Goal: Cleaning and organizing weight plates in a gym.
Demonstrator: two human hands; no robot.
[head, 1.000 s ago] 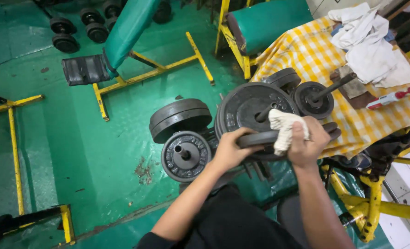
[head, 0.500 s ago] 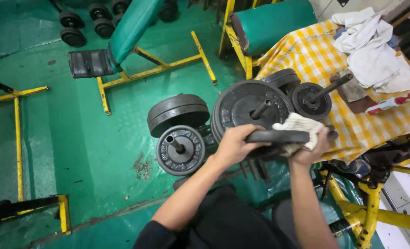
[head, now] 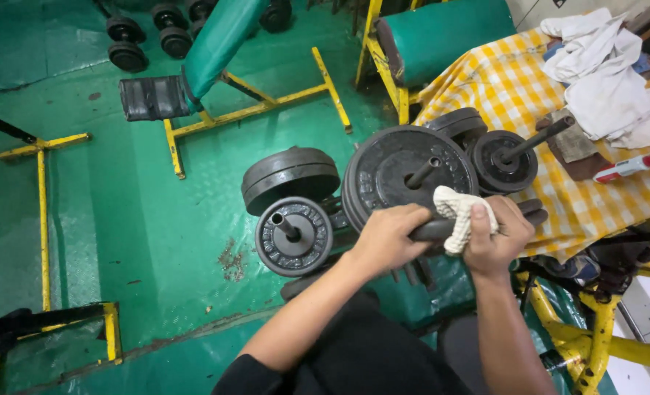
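My left hand [head: 388, 238] grips the near edge of a small black weight plate [head: 533, 211], which I hold flat in front of me. My right hand [head: 493, 238] presses a cream knitted cloth [head: 456, 211] over the plate's rim, thumb on top of the cloth. Behind the plate, a large black plate [head: 405, 174] hangs on a rack peg. A smaller plate [head: 294, 235] sits on a peg to the left.
A stack of plates [head: 290, 177] leans further left on the green floor [head: 120, 219]. A yellow checked cloth [head: 508, 88] at right carries white rags [head: 606, 73] and a red-white tube [head: 636, 164]. Yellow bench frames [head: 259, 110] and dumbbells [head: 146, 36] stand behind.
The plate tipped level and back while my right hand swept the cloth along its rim, from on top to under the edge and back on top.
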